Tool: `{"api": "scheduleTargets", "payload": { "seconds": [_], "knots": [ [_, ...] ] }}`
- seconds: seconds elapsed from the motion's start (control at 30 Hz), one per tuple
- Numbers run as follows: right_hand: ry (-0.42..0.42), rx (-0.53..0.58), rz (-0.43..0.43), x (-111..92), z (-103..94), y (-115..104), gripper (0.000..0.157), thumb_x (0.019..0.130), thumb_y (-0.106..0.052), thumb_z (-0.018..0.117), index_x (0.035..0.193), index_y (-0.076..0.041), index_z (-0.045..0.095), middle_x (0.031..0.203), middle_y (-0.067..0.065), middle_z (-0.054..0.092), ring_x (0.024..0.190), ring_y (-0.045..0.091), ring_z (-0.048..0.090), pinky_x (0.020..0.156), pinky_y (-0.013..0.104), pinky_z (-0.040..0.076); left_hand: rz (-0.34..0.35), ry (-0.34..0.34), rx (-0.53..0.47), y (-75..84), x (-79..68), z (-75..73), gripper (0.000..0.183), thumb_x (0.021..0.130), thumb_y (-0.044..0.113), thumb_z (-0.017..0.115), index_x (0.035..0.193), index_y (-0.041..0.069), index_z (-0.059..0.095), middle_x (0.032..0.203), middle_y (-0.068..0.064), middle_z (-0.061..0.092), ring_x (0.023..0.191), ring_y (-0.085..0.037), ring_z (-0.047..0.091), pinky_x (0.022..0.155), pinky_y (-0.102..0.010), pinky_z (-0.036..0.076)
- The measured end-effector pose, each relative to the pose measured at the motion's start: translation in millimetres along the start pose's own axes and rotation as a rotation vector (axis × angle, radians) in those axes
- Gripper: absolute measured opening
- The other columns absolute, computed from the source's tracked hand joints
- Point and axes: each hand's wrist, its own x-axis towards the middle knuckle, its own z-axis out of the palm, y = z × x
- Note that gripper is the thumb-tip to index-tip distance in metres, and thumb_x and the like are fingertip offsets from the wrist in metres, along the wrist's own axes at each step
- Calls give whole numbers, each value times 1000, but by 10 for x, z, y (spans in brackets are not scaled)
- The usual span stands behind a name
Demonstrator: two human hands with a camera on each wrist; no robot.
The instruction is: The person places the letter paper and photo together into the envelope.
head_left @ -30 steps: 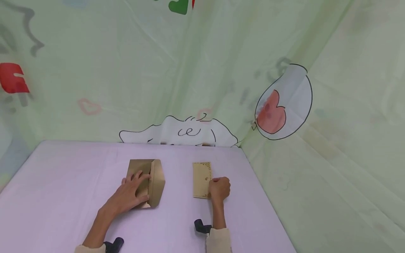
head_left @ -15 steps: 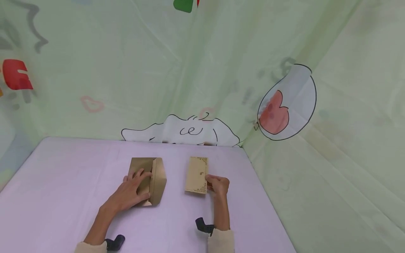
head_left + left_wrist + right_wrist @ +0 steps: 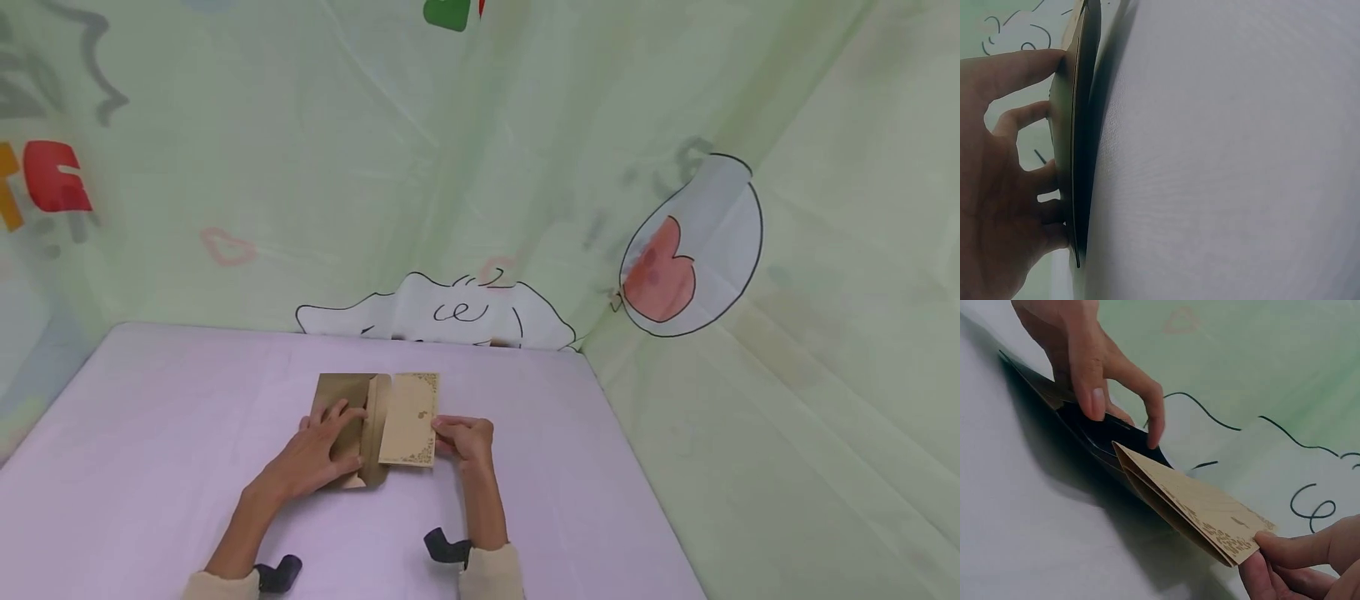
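Note:
A gold envelope [image 3: 341,387] lies on the table with its flap unfolded toward the right. My left hand [image 3: 311,450] rests on it with spread fingers, thumb and forefinger at the edge of its mouth. In the right wrist view the dark opening [image 3: 1100,431] gapes beneath those fingertips. My right hand [image 3: 468,438] pinches a folded cream card [image 3: 408,417] by its right edge, thumb on top. Brown ornament decorates the card's corners. Its far edge overlaps the envelope's flap, and one corner points at the mouth.
A pale lilac cloth covers the table [image 3: 570,483]. Behind and to the right hang light green curtains [image 3: 375,167] with printed drawings, including a balloon with a red heart [image 3: 660,275]. Black camera mounts [image 3: 447,547] sit at both wrists.
My right hand has lifted the card off the table and carried it left, over the envelope's flap. My left hand stays on the envelope.

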Motion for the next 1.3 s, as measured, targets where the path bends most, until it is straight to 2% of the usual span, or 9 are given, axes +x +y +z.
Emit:
{"api": "scheduleTargets", "payload": {
  "seconds": [0.2, 0.43, 0.7, 0.87, 1.07, 1.3],
  "knots": [
    [-30, -11, 0, -5, 157, 29, 17, 88, 11, 82, 104, 16, 79, 78, 8, 81, 64, 9, 73, 57, 22, 61, -18, -4, -5, -19, 16, 22, 67, 95, 39, 79, 155, 20, 57, 167, -31, 44, 155, -53, 39, 118, -80, 32],
    [-30, -42, 10, 10, 242, 60, 14, 88, 8, 84, 101, 13, 81, 78, 8, 81, 64, 8, 73, 57, 22, 62, -51, -27, 14, -26, 34, 17, 69, 96, 43, 78, 157, 22, 54, 171, -29, 41, 159, -53, 35, 123, -80, 27],
    [-51, -68, 28, 12, 320, 73, 12, 87, 10, 84, 98, 12, 81, 76, 7, 80, 61, 9, 72, 56, 23, 61, -28, -18, 23, -15, 34, 2, 70, 96, 43, 79, 157, 20, 55, 169, -30, 43, 158, -54, 36, 120, -81, 30],
    [-58, -62, 26, -19, 396, 85, 14, 85, 11, 84, 98, 13, 81, 76, 8, 80, 61, 10, 73, 55, 23, 61, -41, -29, 25, -14, 29, -8, 69, 97, 45, 78, 157, 20, 55, 170, -29, 42, 159, -55, 35, 121, -82, 29],
    [-49, -145, -55, -55, 560, 106, 13, 83, 10, 87, 94, 10, 83, 77, 12, 81, 60, 10, 74, 56, 24, 62, -48, -35, 14, -33, 37, -15, 71, 97, 46, 78, 159, 20, 53, 171, -29, 41, 161, -55, 33, 121, -84, 26],
    [-38, -261, -160, -160, 791, 85, 9, 83, 13, 84, 90, 11, 81, 76, 17, 80, 58, 19, 78, 57, 29, 64, -45, -29, 16, -45, 50, 0, 71, 96, 47, 80, 157, 22, 54, 170, -29, 42, 160, -53, 35, 121, -81, 29]
  ]
}}
